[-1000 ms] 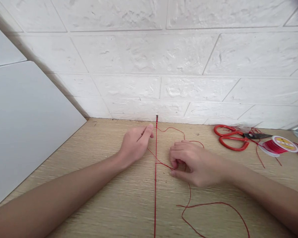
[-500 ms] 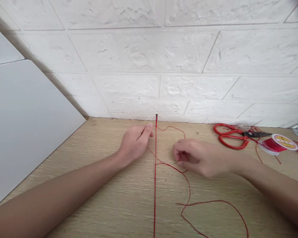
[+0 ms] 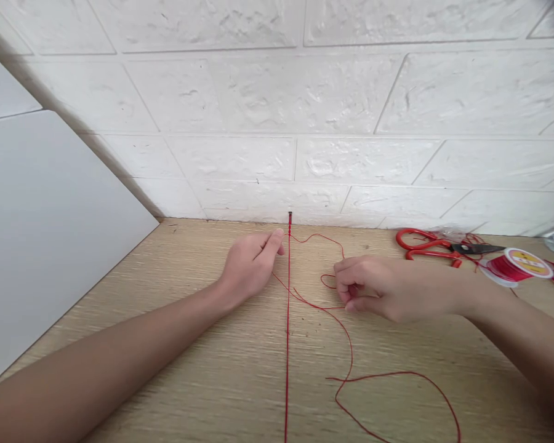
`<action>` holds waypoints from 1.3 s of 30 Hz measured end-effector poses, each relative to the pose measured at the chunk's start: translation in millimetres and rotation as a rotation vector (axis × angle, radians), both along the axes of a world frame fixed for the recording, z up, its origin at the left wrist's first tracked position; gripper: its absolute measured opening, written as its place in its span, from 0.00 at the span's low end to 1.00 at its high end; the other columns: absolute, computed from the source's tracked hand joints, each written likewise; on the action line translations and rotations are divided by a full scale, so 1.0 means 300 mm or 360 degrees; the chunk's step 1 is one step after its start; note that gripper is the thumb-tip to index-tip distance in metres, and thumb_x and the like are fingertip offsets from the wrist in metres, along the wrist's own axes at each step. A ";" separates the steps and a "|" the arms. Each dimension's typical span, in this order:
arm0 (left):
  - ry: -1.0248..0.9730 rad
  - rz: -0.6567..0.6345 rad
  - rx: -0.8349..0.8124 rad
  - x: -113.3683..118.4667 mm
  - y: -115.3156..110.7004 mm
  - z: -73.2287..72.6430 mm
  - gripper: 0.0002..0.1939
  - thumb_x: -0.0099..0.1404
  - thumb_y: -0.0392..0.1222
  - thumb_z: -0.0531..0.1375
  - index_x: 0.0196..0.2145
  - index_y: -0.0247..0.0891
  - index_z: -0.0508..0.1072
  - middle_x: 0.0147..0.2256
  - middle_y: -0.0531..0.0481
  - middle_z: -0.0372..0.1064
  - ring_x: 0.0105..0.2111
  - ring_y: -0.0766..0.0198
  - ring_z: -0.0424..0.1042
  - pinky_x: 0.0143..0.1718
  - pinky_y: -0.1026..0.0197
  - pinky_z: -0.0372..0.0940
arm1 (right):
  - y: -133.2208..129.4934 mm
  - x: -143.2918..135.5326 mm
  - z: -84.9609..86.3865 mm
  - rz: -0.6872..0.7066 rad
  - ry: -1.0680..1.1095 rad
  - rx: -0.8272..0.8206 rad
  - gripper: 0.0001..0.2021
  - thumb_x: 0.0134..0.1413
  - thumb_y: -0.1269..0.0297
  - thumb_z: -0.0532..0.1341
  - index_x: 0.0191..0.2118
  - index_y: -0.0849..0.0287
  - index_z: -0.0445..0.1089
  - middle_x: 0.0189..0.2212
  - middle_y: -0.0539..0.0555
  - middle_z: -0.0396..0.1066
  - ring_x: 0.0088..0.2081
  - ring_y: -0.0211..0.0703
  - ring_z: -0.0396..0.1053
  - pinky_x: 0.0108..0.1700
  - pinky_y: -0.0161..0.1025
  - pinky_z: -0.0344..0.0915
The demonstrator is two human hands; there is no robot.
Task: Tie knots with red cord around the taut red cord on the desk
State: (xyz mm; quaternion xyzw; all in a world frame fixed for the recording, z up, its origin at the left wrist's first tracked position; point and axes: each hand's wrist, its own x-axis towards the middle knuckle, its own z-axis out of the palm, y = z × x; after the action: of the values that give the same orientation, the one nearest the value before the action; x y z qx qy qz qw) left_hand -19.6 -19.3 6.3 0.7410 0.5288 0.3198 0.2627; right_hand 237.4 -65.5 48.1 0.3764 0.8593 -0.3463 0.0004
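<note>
Cord — taut, long axis running from nail toward wearer. Left hand closer to nail, just left of cord: thumb and forefinger together on thread. Right hand right of nail, farther out: fingertips pinched on thread strand leading from cord. Wall directly behind nail; panel well left — scissors, spool well right. Tabletop spans nail to wearer.

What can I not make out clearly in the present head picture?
Head view: red thread inside left grip; the fingers hide it.
Head view: taut cord, near end; cut off by bottom edge.
Head view: part of lower scissors handle; right wrist covers it.
Head view: print on spool label; too small, blurred.
</note>
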 end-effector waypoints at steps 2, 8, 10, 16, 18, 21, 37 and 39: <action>0.0003 -0.0008 -0.0004 -0.001 0.001 0.000 0.29 0.73 0.59 0.48 0.26 0.40 0.76 0.22 0.54 0.69 0.25 0.63 0.68 0.29 0.60 0.57 | -0.004 0.004 0.030 -0.0041 -0.0007 0.0034 0.03 0.58 0.69 0.61 0.33 0.56 0.68 0.34 0.50 0.71 0.35 0.42 0.67 0.35 0.39 0.59; -0.0002 -0.0010 -0.0022 -0.001 0.000 0.001 0.29 0.73 0.60 0.48 0.26 0.40 0.76 0.22 0.53 0.70 0.26 0.62 0.69 0.29 0.60 0.58 | -0.036 0.005 0.095 -0.0137 0.0168 0.0015 0.04 0.61 0.62 0.60 0.35 0.54 0.69 0.34 0.50 0.72 0.34 0.42 0.66 0.36 0.40 0.59; -0.0001 -0.0008 -0.0025 -0.001 0.000 0.001 0.29 0.73 0.59 0.48 0.26 0.39 0.76 0.23 0.52 0.72 0.27 0.62 0.70 0.29 0.60 0.58 | -0.039 0.012 0.104 -0.0163 0.0208 0.0019 0.04 0.62 0.61 0.60 0.36 0.54 0.70 0.33 0.50 0.72 0.33 0.42 0.66 0.34 0.40 0.59; 0.0014 -0.0001 -0.0025 -0.001 0.001 0.002 0.29 0.72 0.60 0.48 0.26 0.40 0.76 0.22 0.54 0.70 0.26 0.62 0.70 0.30 0.59 0.58 | -0.025 0.055 0.129 -0.0294 0.0282 0.0126 0.09 0.61 0.57 0.62 0.33 0.54 0.69 0.26 0.49 0.67 0.28 0.40 0.61 0.30 0.38 0.55; 0.0021 0.0000 -0.0027 -0.001 0.001 0.003 0.29 0.73 0.59 0.48 0.26 0.40 0.76 0.22 0.54 0.70 0.26 0.62 0.70 0.30 0.59 0.58 | -0.021 0.069 0.144 -0.0342 0.0347 0.0129 0.10 0.61 0.56 0.63 0.32 0.54 0.69 0.25 0.49 0.66 0.28 0.39 0.60 0.28 0.38 0.54; 0.0020 -0.0002 -0.0035 -0.001 0.001 0.004 0.29 0.73 0.59 0.48 0.26 0.40 0.76 0.23 0.54 0.71 0.27 0.62 0.70 0.30 0.59 0.57 | -0.019 0.080 0.167 -0.0361 0.0472 0.0119 0.11 0.60 0.54 0.63 0.31 0.54 0.69 0.25 0.49 0.66 0.27 0.39 0.60 0.29 0.38 0.55; 0.0009 -0.0018 -0.0030 0.003 0.001 -0.001 0.28 0.73 0.58 0.49 0.26 0.39 0.75 0.22 0.54 0.68 0.25 0.64 0.67 0.29 0.60 0.56 | -0.113 -0.127 0.010 0.0065 -0.0021 0.0273 0.05 0.53 0.74 0.60 0.29 0.58 0.67 0.28 0.50 0.70 0.30 0.40 0.66 0.34 0.39 0.58; 0.0019 -0.0015 -0.0031 0.003 0.001 -0.001 0.28 0.73 0.58 0.49 0.26 0.39 0.75 0.22 0.55 0.68 0.25 0.64 0.67 0.29 0.60 0.56 | -0.122 -0.135 0.006 0.0044 -0.0041 0.0303 0.05 0.56 0.70 0.60 0.29 0.57 0.66 0.28 0.50 0.70 0.31 0.41 0.66 0.34 0.39 0.58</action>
State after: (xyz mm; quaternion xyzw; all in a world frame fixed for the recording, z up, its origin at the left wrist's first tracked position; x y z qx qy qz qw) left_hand -18.8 -19.0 6.0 0.7428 0.5298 0.3090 0.2684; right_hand 197.0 -102.0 49.8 0.3673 0.8934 -0.2581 -0.0194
